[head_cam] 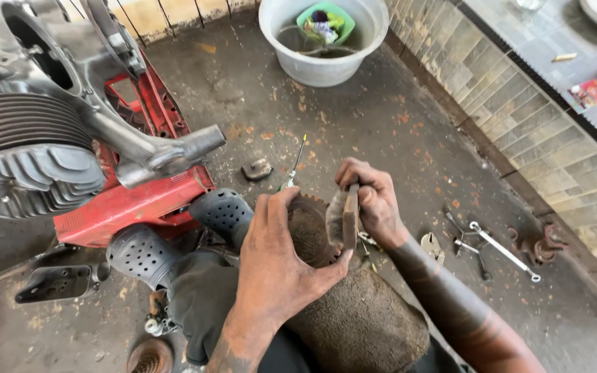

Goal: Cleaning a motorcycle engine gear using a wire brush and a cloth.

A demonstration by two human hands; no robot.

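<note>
My left hand (274, 262) grips a round, rusty toothed metal part (310, 231), like a sprocket or drum, held over my lap. My right hand (374, 197) pinches a flat brown block (350, 215), possibly a pad or a piece of abrasive, and presses its edge against the round part. Both hands are dark with grease. A screwdriver with a green handle (295, 162) lies on the floor just beyond the hands.
A grey finned engine (29, 148) on a red stand (133, 204) sits at left. My feet wear grey perforated clogs (224, 211). A white bucket (323, 65) stands at the far centre. Wrenches (502, 249) lie at right near a tiled step (513, 131). A small metal piece (257, 168) lies on the concrete.
</note>
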